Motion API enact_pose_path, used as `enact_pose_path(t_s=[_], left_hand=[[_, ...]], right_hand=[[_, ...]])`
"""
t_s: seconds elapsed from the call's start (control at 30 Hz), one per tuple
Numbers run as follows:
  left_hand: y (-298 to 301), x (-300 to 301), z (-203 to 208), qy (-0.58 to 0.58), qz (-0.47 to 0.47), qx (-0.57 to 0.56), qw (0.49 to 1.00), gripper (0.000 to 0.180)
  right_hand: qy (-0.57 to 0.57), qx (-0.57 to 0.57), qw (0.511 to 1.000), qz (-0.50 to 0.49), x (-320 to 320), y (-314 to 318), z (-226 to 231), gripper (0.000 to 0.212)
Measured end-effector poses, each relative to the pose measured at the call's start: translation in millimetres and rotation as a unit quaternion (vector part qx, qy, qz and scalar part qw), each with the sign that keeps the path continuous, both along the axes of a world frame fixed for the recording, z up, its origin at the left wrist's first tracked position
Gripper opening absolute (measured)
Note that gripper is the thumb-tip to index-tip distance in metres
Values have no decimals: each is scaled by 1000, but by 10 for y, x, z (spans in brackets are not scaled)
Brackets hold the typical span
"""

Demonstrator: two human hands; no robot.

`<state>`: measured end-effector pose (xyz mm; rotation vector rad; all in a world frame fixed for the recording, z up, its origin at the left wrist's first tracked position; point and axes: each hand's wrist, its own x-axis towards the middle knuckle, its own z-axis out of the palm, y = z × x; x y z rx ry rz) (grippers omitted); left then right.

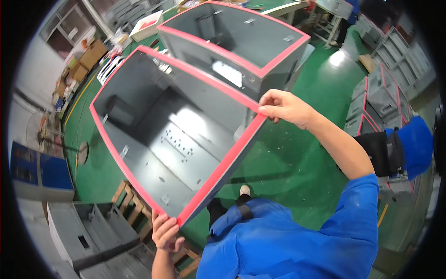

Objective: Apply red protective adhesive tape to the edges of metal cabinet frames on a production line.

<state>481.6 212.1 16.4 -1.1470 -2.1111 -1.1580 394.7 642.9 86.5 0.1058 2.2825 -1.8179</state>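
A large grey metal cabinet shell [200,100] fills the middle of the view, tilted, its open side facing up and its rim edged with a red strip. My left hand [166,232] has its fingers curled over the rim at the near corner. At the right corner my right hand [285,108] grips the same rim between thumb and fingers. Several small holes and brackets show on the inner floor and walls. What bears the shell's weight underneath is hidden.
A second red-rimmed grey shell [232,60] stands just beyond. At lower left, grey metal cases [88,228] adjoin a wooden pallet [132,202]. More red-edged shells [381,102] are stacked at right, near a co-worker in a blue cap [418,146]. A green floor [297,158] lies below.
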Motion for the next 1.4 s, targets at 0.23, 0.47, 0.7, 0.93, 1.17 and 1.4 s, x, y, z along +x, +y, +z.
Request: enact_pose_path(t_s=[0.23,0.47,0.7,0.93,1.17,1.4], left_hand=[[38,-60,63,-9,-27,-16,999,33],[18,-73,91,-16,-49,-16,999,31],[-66,-303,180,46,-114,-46,991,27],[-61,-781,263,153,-282,-57,945,19],[125,-1257,673,10,-508,-86,857,27],[765,-1528,823,-580,-411,-92,698,40]], right_hand=[[-17,-141,990,-21,55,31,-120,18],[6,-124,987,-98,69,-110,-225,15],[97,-82,983,-128,109,-235,-311,15],[146,-83,951,-259,182,-426,-405,16],[119,-92,910,-386,225,-597,-347,16],[93,-161,867,-461,228,-653,-434,19]])
